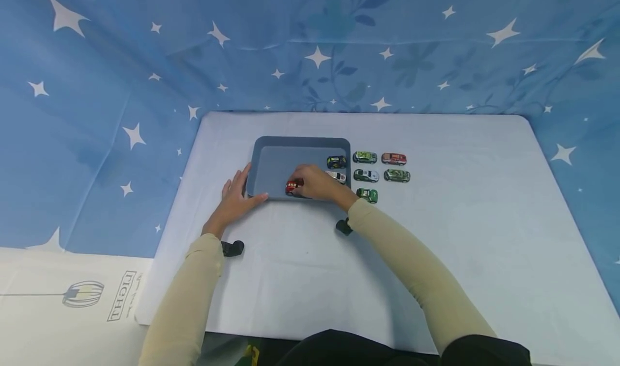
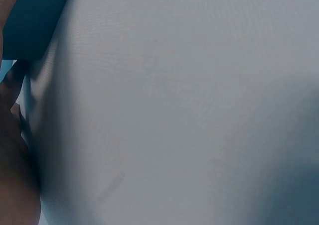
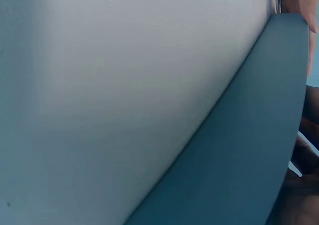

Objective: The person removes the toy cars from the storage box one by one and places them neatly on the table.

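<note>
From the head view, a grey-blue tray with rounded corners sits on a pale surface. Inside it, along its right side, stand a dark toy car and, just below it, a white toy car that is partly covered by the right hand. A red toy car sits at the tray's near edge, in its lower middle part. Just outside the tray on the right, five more toy cars stand in neat rows: a green one and a brown-red one at the back, a white-and-green one and a green patterned one in the middle, and a bright green one nearest the person.

The right hand reaches over the tray's near rim with its fingers curled round the red toy car, pinching it from above. The left hand lies with fingers spread and fairly straight, resting against the tray's near left corner, thumb along the front rim.

The left wrist view shows mostly the pale surface, with a blurred corner of the tray at the upper left and a dark strip of the hand at the left edge; the fingers' state cannot be told here.

The right wrist view shows the tray's rim running diagonally against the pale surface, with parts of fingers at the right edge, too close and blurred to read.
</note>
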The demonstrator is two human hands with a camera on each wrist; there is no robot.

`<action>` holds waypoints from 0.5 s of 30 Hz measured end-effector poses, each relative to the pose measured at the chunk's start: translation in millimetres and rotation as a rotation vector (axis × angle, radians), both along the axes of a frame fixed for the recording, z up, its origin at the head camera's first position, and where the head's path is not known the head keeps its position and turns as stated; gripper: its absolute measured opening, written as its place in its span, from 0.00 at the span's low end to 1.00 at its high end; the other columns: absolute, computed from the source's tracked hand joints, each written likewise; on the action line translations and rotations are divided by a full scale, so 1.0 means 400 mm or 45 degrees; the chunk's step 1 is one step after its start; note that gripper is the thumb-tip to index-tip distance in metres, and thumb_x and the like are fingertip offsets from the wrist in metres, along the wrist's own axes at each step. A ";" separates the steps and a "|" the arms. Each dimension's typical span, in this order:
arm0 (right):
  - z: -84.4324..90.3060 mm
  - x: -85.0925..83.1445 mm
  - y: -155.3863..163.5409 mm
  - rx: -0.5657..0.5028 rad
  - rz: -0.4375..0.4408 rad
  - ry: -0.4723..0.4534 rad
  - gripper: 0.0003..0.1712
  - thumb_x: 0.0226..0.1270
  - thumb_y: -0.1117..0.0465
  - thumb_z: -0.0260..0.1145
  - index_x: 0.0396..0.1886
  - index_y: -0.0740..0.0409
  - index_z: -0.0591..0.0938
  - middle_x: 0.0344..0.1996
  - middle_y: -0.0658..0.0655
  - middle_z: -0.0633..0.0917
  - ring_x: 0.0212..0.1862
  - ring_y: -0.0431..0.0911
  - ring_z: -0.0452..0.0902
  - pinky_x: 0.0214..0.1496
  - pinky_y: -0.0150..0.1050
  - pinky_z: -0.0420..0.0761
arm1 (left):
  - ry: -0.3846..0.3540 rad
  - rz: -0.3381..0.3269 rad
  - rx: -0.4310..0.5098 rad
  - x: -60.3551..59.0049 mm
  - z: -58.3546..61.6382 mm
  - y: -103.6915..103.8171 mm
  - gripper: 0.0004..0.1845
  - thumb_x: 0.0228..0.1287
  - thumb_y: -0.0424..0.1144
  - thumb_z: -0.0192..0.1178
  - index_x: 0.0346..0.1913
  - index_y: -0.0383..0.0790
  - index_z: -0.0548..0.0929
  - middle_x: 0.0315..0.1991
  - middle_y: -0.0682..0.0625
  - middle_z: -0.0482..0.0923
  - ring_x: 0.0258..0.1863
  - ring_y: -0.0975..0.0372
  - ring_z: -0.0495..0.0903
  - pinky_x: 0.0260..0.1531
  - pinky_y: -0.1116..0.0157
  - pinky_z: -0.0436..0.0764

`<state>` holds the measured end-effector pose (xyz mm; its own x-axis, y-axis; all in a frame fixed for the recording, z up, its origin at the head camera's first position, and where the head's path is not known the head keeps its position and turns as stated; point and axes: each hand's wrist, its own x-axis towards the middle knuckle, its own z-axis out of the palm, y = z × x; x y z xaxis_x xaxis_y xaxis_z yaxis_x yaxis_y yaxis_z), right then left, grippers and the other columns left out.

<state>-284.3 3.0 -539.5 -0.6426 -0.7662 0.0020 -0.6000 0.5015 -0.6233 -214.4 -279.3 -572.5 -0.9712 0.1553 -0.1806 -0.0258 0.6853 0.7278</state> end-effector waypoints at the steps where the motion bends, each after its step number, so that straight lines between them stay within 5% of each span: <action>1: 0.002 0.000 0.002 -0.002 -0.003 0.001 0.16 0.73 0.66 0.74 0.57 0.66 0.90 0.48 0.61 0.88 0.48 0.50 0.83 0.48 0.43 0.83 | 0.002 0.000 0.006 0.000 0.000 0.000 0.59 0.69 0.65 0.67 0.90 0.54 0.41 0.88 0.44 0.41 0.87 0.50 0.34 0.81 0.48 0.28; 7: 0.020 -0.003 0.012 -0.042 -0.002 0.008 0.16 0.73 0.66 0.74 0.58 0.66 0.90 0.49 0.61 0.89 0.49 0.50 0.83 0.49 0.43 0.83 | 0.001 0.007 0.006 0.000 -0.005 -0.005 0.61 0.67 0.70 0.66 0.90 0.55 0.41 0.88 0.44 0.40 0.86 0.50 0.34 0.81 0.47 0.28; 15: 0.042 0.000 0.053 -0.093 -0.029 0.058 0.17 0.73 0.65 0.75 0.58 0.66 0.89 0.49 0.62 0.89 0.48 0.52 0.84 0.48 0.46 0.83 | -0.013 0.002 0.001 0.003 -0.004 -0.004 0.59 0.69 0.66 0.67 0.89 0.58 0.40 0.88 0.46 0.40 0.87 0.52 0.33 0.81 0.48 0.28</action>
<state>-284.3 24.3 -522.6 -0.6577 -0.7482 0.0872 -0.6178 0.4696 -0.6308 -213.3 -280.8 -574.1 -0.9695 0.1541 -0.1906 -0.0343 0.6846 0.7281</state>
